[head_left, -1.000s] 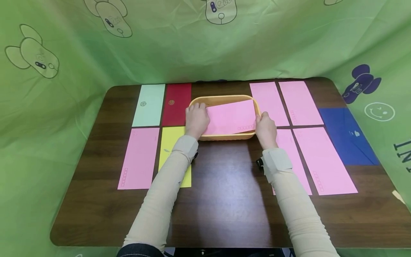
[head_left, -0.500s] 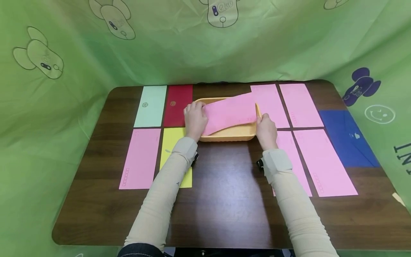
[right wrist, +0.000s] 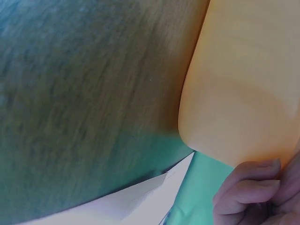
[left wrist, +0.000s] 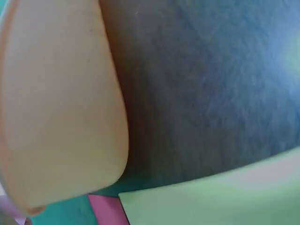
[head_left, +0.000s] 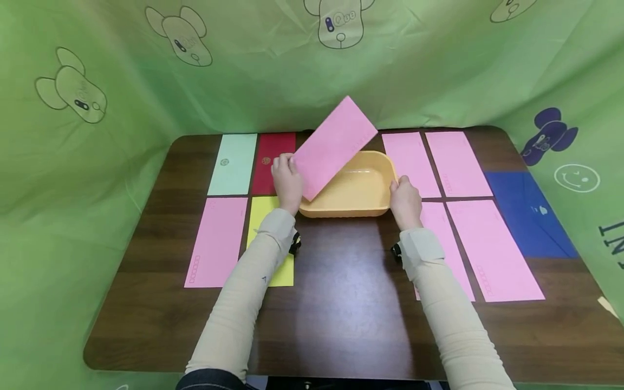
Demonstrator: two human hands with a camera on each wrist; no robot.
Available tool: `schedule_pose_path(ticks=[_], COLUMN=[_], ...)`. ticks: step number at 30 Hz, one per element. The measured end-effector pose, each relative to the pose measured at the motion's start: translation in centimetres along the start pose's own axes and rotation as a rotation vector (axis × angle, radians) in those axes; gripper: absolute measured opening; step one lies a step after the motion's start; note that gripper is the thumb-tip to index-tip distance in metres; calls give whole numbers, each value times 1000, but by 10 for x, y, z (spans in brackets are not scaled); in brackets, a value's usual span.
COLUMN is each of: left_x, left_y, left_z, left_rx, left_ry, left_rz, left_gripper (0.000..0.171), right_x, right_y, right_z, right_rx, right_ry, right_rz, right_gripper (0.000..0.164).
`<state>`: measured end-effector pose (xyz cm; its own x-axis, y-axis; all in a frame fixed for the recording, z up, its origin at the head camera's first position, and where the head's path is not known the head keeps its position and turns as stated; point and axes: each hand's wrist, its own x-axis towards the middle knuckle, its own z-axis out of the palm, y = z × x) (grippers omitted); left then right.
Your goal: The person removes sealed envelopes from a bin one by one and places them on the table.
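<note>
My left hand (head_left: 287,181) pinches one end of a pink envelope (head_left: 336,143), which is raised at a slant over the left part of a yellow-orange plastic tray (head_left: 363,189). The envelope's far corner points up toward the green backdrop. On the tray's right end, my right hand (head_left: 405,203) grips the rim. Its curled fingers (right wrist: 248,190) show against the tray wall (right wrist: 239,103) in the right wrist view. The left wrist view has the tray's outer side (left wrist: 61,112), while the left hand's hold is largely out of sight there.
Left of the tray lie mint (head_left: 233,165), red (head_left: 275,157), pink (head_left: 216,241) and yellow (head_left: 281,271) envelopes. Several pink envelopes (head_left: 492,249) and a blue one (head_left: 531,216) lie to the right on the dark wooden table (head_left: 336,303). Green cloth (head_left: 253,92) surrounds the back and sides.
The pink envelope has come up out of the tray and tilted, its far end rising as my left hand moved slightly left. My right hand stays on the tray's rim.
</note>
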<state>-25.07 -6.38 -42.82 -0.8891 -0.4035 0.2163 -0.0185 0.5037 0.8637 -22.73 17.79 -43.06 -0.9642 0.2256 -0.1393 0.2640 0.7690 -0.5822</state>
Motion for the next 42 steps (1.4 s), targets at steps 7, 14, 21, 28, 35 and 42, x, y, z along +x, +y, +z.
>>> schedule_pose_path(ticks=[7, 14, 21, 28, 35, 42], left_x=[13, 30, 47, 62, 60, 55], left_y=[-1, -15, -43, -83, -116, -137], left_z=[-14, -43, -84, -141, -188, -219], left_rx=[-126, -237, -161, 104, 283, 259], left_ry=[78, 174, 251, 372, 366, 340], left_rz=[-131, -272, -374, -545, -663, -711], left_gripper=[23, 27, 28, 34, 40, 45], right_x=[2, 3, 3, 4, 4, 3], right_y=[4, 5, 4, 2, 2, 2], right_z=[0, 0, 1, 1, 0, 1], right_rx=[4, -3, 1, 2, -4, -8], right_ry=[-11, -9, -1, 1, 5, -5], right_rz=[15, 12, -2, -2, -10, -18], right_gripper=[36, 37, 37, 37, 37, 38])
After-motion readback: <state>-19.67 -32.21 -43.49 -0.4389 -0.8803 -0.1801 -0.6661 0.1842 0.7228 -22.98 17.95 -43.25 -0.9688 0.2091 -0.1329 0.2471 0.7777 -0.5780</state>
